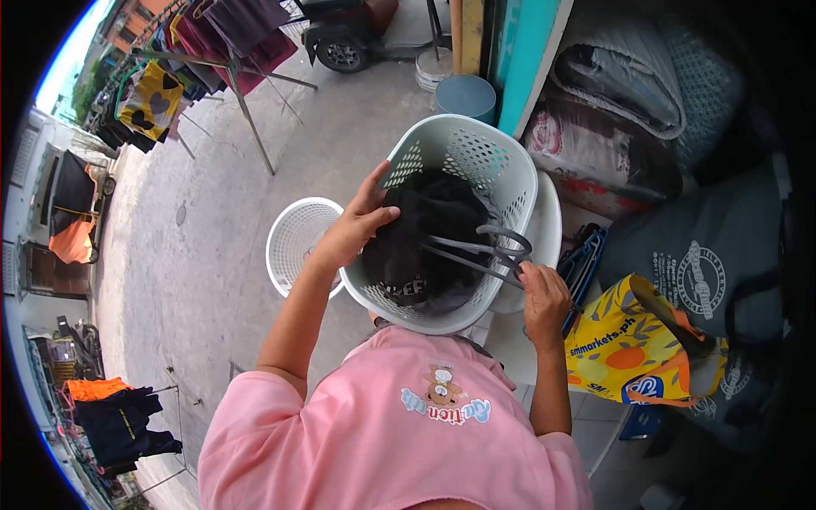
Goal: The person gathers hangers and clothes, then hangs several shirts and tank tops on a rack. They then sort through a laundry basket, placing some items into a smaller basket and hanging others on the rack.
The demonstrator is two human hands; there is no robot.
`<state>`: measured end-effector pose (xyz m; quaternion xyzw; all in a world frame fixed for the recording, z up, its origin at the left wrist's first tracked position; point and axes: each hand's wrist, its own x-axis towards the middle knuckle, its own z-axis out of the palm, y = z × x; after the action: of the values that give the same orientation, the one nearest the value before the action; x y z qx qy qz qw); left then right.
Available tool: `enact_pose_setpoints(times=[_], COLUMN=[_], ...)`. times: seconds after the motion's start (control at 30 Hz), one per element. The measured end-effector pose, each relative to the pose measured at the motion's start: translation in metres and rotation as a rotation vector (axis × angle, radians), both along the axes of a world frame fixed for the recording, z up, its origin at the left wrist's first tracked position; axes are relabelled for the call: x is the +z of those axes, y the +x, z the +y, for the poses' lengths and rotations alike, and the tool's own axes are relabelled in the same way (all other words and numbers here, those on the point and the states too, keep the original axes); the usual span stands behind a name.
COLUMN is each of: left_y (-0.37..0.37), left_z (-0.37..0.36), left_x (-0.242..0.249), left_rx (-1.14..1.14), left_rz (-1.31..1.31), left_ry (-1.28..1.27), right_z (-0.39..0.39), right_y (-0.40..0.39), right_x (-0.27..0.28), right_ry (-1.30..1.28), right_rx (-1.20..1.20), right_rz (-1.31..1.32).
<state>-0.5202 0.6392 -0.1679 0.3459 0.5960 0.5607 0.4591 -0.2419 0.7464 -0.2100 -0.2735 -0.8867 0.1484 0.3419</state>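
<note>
A pale laundry basket (442,323) with perforated walls stands in front of my body, with dark clothes (433,217) inside. My left hand (361,223) is at the basket's left rim, its thumb over the black cloth and its fingers on the rim side. At the right rim my right hand (544,297) is closed on grey hangers (476,248), which reach over the clothes in the basket. Part of one black garment shows white lettering. Whether my left hand pinches any cloth is hard to make out.
A round white basket (289,238) stands on the ground at left. Clothes hang on a metal rack (242,102) at upper left. On the right are a yellow bag (629,344), blue hangers (586,263), wrapped bundles (595,153) and a large dark bag (705,246). A grey-blue round lid (465,96) lies beyond the basket.
</note>
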Motion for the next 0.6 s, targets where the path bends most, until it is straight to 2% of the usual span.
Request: enact_pose_setpoints(times=[0.03, 0.07, 0.13, 0.17, 0.23, 0.27, 0.33, 0.4, 0.43, 0.5, 0.57, 0.6], left_y=[0.001, 0.003, 0.008, 0.008, 0.006, 0.005, 0.004, 0.004, 0.002, -0.010, -0.029, -0.047], left_z=[-0.002, -0.005, -0.012, -0.012, -0.009, -0.006, 0.001, 0.010, 0.014, 0.020, 0.023, 0.026], left_x=[0.002, 0.013, 0.054, 0.071, 0.087, 0.087, 0.086, 0.090, 0.094, 0.109, 0.132, 0.143], left_rx=[-0.003, -0.004, 0.220, 0.337, 0.201, 0.200, -0.098, -0.046, 0.008, 0.160, 0.301, 0.357], left_rz=[0.344, 0.340, 1.317, 1.651, 1.819, 1.813, 1.502, 1.508, 1.516, 1.543, 1.482, 1.410], left_ry=[-0.089, -0.091, -0.263, -0.113, 0.105, 0.106, 0.043, 0.057, 0.068, 0.204, 0.281, 0.450], right_z=[0.003, 0.007, 0.017, 0.023, 0.038, 0.045, 0.060, 0.066, 0.064, 0.056, 0.038, 0.032], right_y=[-0.009, -0.017, -0.024, -0.027, -0.032, -0.034, -0.042, -0.056, -0.063, -0.084, -0.119, -0.143], right_x=[-0.002, -0.004, 0.002, 0.005, 0.011, 0.018, 0.040, 0.063, 0.066, 0.073, 0.087, 0.087], right_ry=[-0.025, -0.047, -0.026, -0.002, -0.018, -0.016, -0.011, 0.252, 0.257, 0.597, 0.435, 0.314], right_rx=[0.033, 0.044, 0.033, 0.024, 0.049, 0.055, 0.059, -0.085, -0.082, -0.160, 0.347, 0.429], right_rz=[0.034, 0.092, 0.134, 0.181, 0.243, 0.276, 0.304, 0.341, 0.340, 0.614, 0.623, 0.608])
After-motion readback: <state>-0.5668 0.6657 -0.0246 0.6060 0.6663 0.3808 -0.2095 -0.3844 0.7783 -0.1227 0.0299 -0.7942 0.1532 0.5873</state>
